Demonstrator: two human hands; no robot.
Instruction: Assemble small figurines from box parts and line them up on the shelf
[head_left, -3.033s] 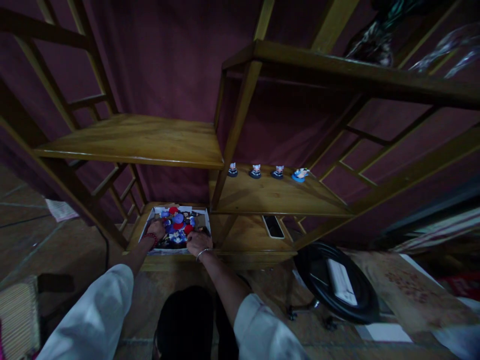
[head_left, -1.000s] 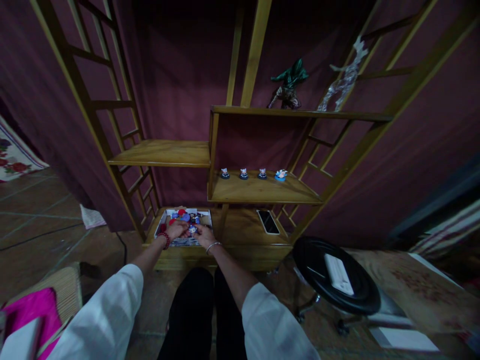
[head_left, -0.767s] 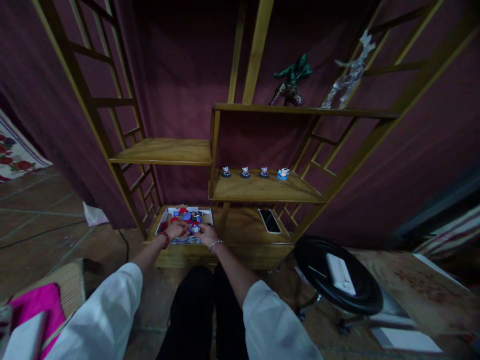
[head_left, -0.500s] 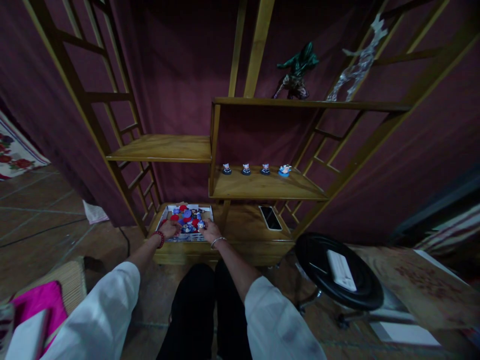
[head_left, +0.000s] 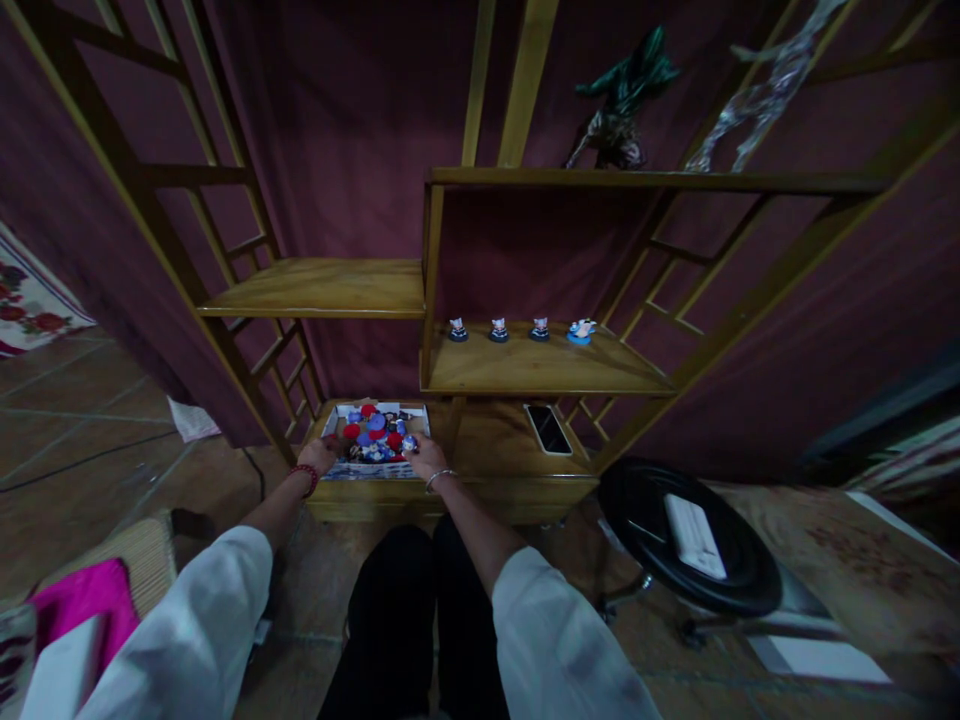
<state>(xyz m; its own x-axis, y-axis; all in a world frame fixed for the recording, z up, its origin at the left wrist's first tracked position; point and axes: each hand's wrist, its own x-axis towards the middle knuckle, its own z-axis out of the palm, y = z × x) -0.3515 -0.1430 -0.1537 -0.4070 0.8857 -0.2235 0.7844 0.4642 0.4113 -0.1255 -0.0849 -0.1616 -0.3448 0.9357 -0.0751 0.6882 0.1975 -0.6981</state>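
A shallow white box [head_left: 417, 412] filled with small blue, red and dark figurines [head_left: 377, 436] rests on the lowest shelf. At its front right corner, the fingers of my right hand [head_left: 429, 458] are closed on a small blue-and-white figurine [head_left: 409, 444]. My left hand [head_left: 319, 456] is at the box's left edge with its fingers curled. Something small and dark reddish shows by those fingertips, too dim to name. Several small figurines on round bases, among them a blue-based one [head_left: 580, 332], stand in a row on the middle shelf.
A phone [head_left: 548, 429] lies right of the box. Above are a left shelf [head_left: 319, 286] and a top shelf with a green statue [head_left: 628, 100] and a clear statue [head_left: 769, 95]. A black stool [head_left: 630, 510] bearing a white object [head_left: 695, 535] stands to the right.
My left hand has moved left, from over the figurines to the box's left edge. My right hand keeps the figurine at the right corner. The view has shifted slightly closer.
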